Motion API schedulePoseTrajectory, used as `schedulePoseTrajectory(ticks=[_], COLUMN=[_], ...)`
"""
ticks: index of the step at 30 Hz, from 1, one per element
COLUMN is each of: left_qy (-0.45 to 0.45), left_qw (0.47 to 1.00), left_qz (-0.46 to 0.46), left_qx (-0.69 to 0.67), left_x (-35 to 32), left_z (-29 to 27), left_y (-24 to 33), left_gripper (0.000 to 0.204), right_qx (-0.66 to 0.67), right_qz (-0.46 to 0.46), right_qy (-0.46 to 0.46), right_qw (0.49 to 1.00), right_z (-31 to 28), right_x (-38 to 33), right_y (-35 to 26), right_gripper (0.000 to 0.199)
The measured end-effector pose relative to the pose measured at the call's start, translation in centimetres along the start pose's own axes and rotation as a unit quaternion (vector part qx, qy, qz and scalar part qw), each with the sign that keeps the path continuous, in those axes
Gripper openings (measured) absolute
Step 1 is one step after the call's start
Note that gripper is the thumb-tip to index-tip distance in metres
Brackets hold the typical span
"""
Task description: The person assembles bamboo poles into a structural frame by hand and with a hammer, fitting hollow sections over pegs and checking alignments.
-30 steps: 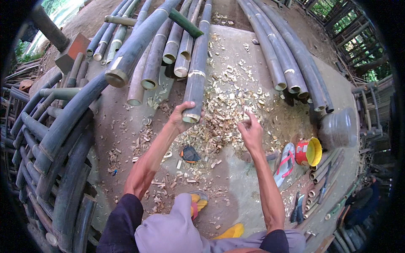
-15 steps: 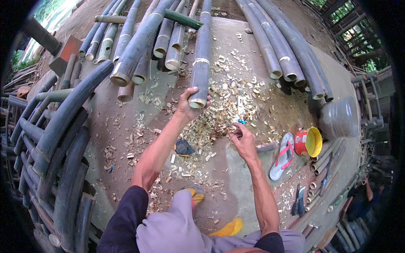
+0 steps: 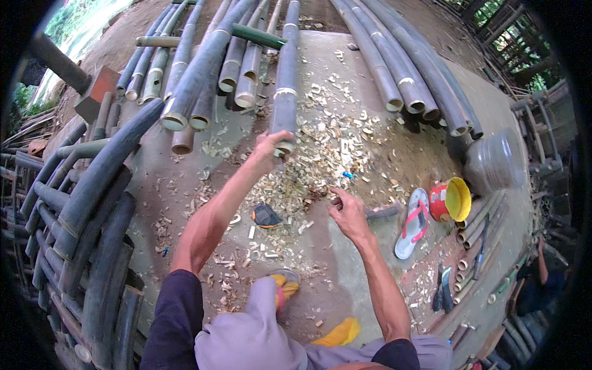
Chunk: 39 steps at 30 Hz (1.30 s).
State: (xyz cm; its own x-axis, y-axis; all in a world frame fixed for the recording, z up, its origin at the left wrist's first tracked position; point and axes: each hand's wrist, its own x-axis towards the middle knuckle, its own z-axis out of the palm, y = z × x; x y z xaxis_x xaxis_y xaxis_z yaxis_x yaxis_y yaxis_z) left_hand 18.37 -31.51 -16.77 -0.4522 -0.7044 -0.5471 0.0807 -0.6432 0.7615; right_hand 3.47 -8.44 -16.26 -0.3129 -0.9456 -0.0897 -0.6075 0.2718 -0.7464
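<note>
A long grey-green bamboo pole (image 3: 285, 114) runs away from me at the upper middle. My left hand (image 3: 270, 151) is wrapped over its near cut end, with the fingers across the top of the rim. Lower and to the right, my right hand (image 3: 349, 214) hovers above the ground with its fingers curled in. Whatever may be between those fingertips is too small to make out. Beside the right wrist lies a dark grey bar (image 3: 383, 212). Pale bamboo chips (image 3: 333, 139) are scattered under and around both hands, and a small blue piece (image 3: 348, 175) lies among them.
Other bamboo poles (image 3: 401, 77) lie at the far right, with more at the far left. Bent bamboo pieces (image 3: 92, 197) are piled at my left. To the right are a flip-flop (image 3: 412, 228), a red and yellow bucket (image 3: 449, 200) and a clear plastic container (image 3: 496, 161). A dark pouch-like item (image 3: 266, 216) lies near my foot.
My left hand has shifted from cupping the pole's end from below to gripping over its top. The right hand's fingers have curled in slightly more. The whole view has shifted a little.
</note>
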Motion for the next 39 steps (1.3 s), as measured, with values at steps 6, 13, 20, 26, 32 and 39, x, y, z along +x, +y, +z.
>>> schedulePoseTrajectory(ticks=[6, 13, 20, 26, 32, 39], left_qy=[0.011, 0.052, 0.24, 0.323, 0.388, 0.333], left_qw=[1.0, 0.993, 0.801, 0.747, 0.726, 0.729], left_qz=[0.011, 0.088, 0.386, 0.359, 0.385, 0.423], left_qx=[-0.001, 0.056, 0.388, 0.456, 0.417, 0.423], left_x=[2.5, 2.0, -5.1, -12.0, -16.9, -21.7], left_z=[-2.1, 0.0, -10.0, -19.2, -22.7, -20.7], left_y=[1.6, 1.1, -3.8, -2.7, 1.7, 5.7], left_gripper=[0.038, 0.05, 0.03, 0.019, 0.019, 0.018], right_qx=[0.005, -0.029, 0.008, -0.042, -0.121, -0.23], right_qz=[0.03, 0.001, 0.007, -0.04, -0.176, -0.141], right_qy=[0.0, 0.017, 0.044, 0.057, -0.049, -0.152], right_qw=[1.0, 0.999, 0.999, 0.997, 0.976, 0.951], right_z=[-2.8, -2.2, -2.2, -0.2, 2.1, -3.1], right_x=[-1.8, -3.9, -2.3, -1.1, 3.7, 11.5], right_y=[0.2, 1.7, -0.6, -0.4, -4.0, -10.0], right_gripper=[0.044, 0.041, 0.037, 0.036, 0.039, 0.041])
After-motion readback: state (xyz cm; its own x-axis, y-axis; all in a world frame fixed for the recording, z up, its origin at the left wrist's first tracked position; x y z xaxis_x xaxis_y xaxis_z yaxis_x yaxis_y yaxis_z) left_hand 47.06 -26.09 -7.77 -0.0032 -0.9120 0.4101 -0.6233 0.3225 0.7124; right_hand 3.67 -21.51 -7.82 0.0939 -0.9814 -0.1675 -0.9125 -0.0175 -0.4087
